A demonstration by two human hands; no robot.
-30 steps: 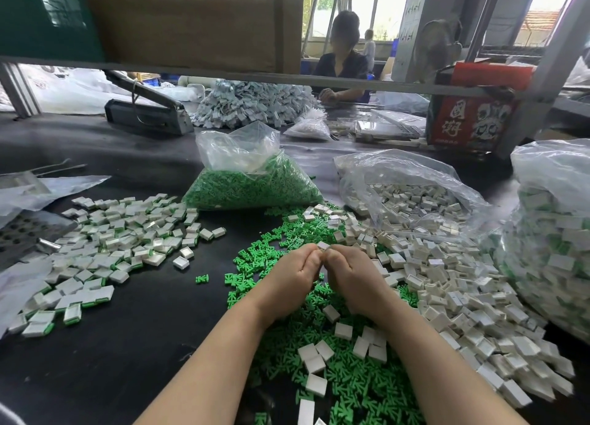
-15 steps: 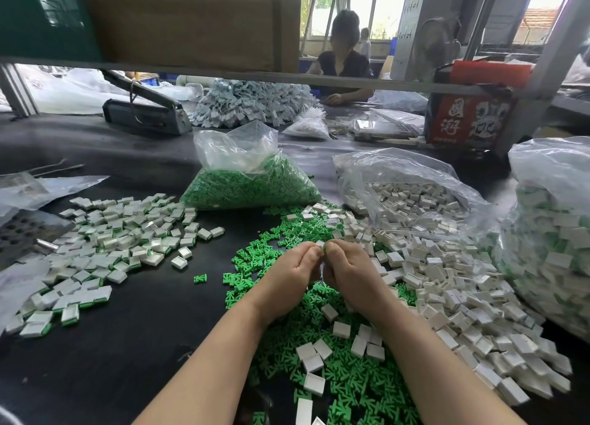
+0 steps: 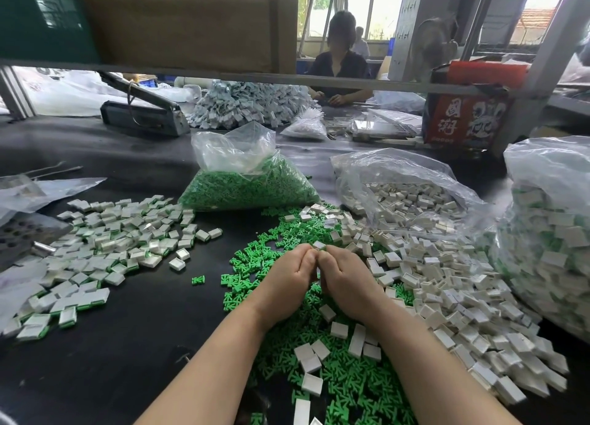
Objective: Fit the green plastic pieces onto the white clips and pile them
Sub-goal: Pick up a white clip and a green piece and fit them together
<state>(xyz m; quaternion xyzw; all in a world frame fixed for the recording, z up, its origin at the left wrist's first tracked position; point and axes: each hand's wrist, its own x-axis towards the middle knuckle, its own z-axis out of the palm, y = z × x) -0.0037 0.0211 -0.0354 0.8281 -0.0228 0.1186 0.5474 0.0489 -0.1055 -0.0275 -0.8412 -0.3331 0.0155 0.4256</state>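
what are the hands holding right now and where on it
Both hands, left hand and right hand, pinch one small white plastic clip at their fingertips; exact hold points are hidden.

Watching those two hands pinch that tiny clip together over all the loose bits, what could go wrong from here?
The left hand and right hand pinch one white clip at the fingertips; it could slip into the loose green pieces below. Unfitted white clips lie close by, so a half-seated one might get mixed back in rather than reach the finished pile.
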